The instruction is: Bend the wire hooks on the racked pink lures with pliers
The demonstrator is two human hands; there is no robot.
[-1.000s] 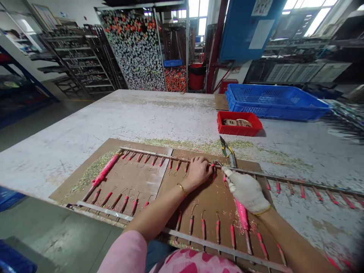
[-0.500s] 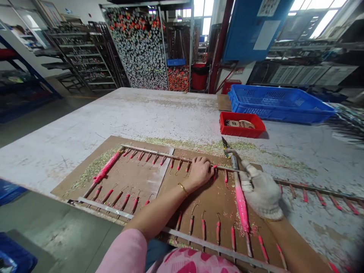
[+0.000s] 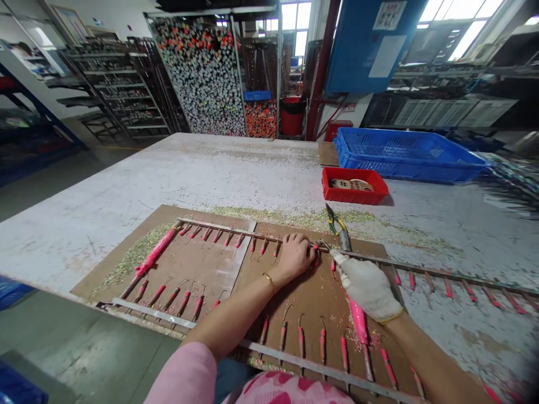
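A metal hanging rack [image 3: 269, 235] lies flat, its rails lined with small hooks coated in flaking pink paint. My bare left hand [image 3: 297, 255], a gold bracelet at the wrist, curls over the far rail beside a pink hook [image 3: 316, 258]. Just to its right, my right hand [image 3: 366, 286] in a white knitted glove closes on a thin metal tool [image 3: 325, 246], whose tip reaches the rail near my left fingers. Most of this tool is hidden by the glove. Under the gloved hand runs a thick pink-coated crossbar [image 3: 359, 321]. Another pink crossbar [image 3: 158, 249] is at the left.
Cutting pliers [image 3: 332, 221] with yellow-green handles lie beyond the rail. Brown cardboard [image 3: 236, 297] is under the rack, and paint chips [image 3: 269, 214] litter the white table [image 3: 126, 185]. A red tray [image 3: 356, 193] and a blue crate [image 3: 408, 163] stand at the back right.
My gloved right hand has moved left and inward along the far rail, bringing the thin tool towards my left fingers. My left hand keeps its place. The view has shifted slightly.
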